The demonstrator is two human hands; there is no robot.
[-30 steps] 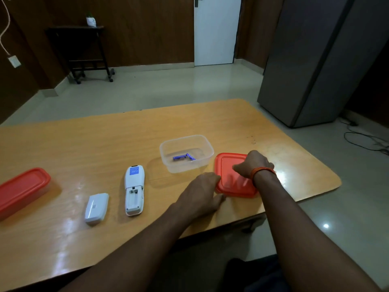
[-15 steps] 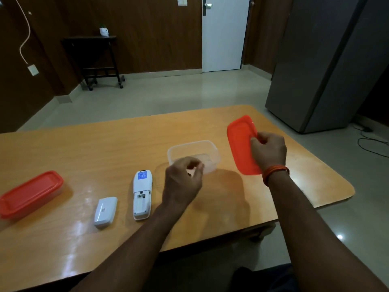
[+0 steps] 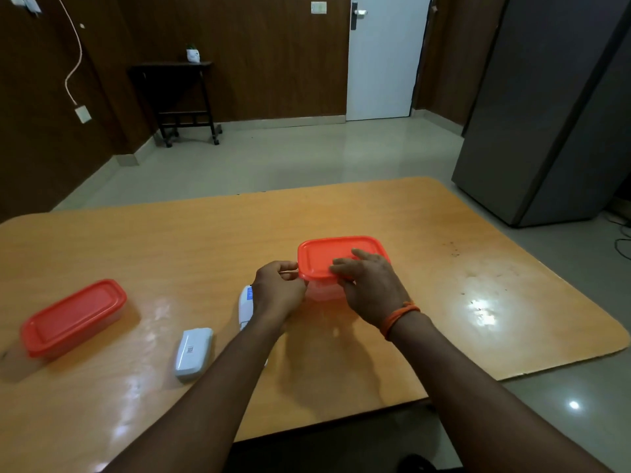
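A second ago the red lid (image 3: 327, 254) lay flat on the surface under the right hand (image 3: 370, 288). Half a second ago that hand held it up on edge, off to the side of the clear container (image 3: 324, 291). Now the lid sits level on top of the container, beneath the right hand's outstretched fingers (image 3: 345, 264). The left hand (image 3: 276, 290) first rested on the surface by the lid, then hung curled in the air. It has now closed in and pinches the lid's corner nearest to it. The blue batteries seen inside the container are now covered, and the white remote (image 3: 245, 303) is half hidden behind the left hand.
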